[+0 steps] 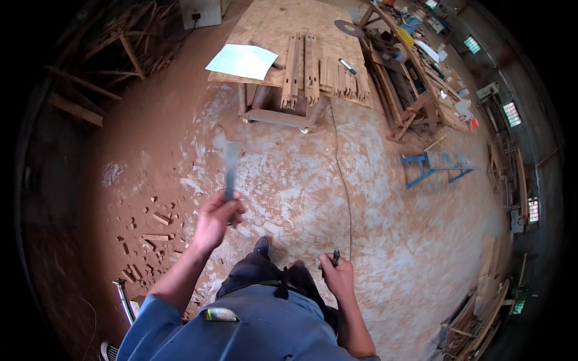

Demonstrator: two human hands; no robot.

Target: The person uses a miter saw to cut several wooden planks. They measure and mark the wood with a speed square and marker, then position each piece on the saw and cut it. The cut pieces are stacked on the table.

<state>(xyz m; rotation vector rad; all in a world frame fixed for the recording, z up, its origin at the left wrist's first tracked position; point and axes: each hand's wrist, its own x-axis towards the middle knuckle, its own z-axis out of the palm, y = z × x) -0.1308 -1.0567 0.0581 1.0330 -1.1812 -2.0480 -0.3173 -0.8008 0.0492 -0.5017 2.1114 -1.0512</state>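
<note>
My left hand [218, 218] is closed round the lower end of a flat, grey metal blade-like tool [231, 161]. The blade points up and away from me, slightly blurred, and its grip end is partly hidden by my fingers. On the right, my right hand [338, 275] is closed on a small black object [336, 257]; only its top shows, so its kind is unclear. Both hands are in the air over the floor, apart from each other and short of the wooden table [265, 24].
On the table lie long slotted wood pieces [292, 69], shorter notched pieces [343, 81], a white paper sheet [242, 61], a marker [347, 65] and a round disc [349, 29]. A cable [343, 174] crosses the floor. Wood offcuts [158, 237] lie left; a blue bench [436, 162] stands right.
</note>
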